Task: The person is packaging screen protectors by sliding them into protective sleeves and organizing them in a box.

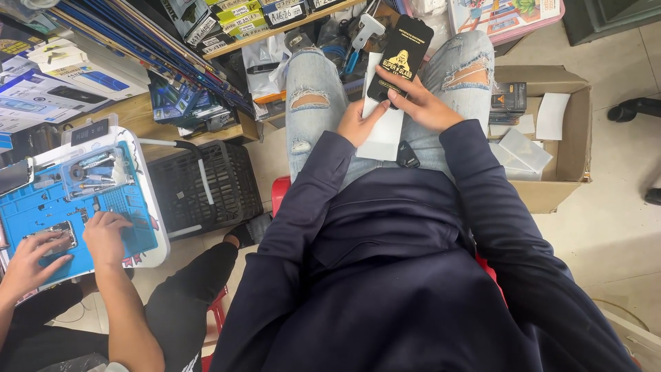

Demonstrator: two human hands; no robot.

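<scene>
I sit with ripped light-blue jeans and dark navy sleeves. My right hand (421, 105) grips a flat black packet with a yellow figure printed on it (401, 55), tilted up over my lap. My left hand (358, 122) holds a white flat sleeve (383, 131) that lies under the black packet and rests on my thighs. A small dark object (407, 156) lies on my lap just below the white sleeve.
An open cardboard box (575, 131) with white and black packets stands at my right. A black plastic crate (206, 186) sits at my left. Another person's hands (103, 234) work on a blue repair mat (41, 207). Shelves of packaged goods line the back.
</scene>
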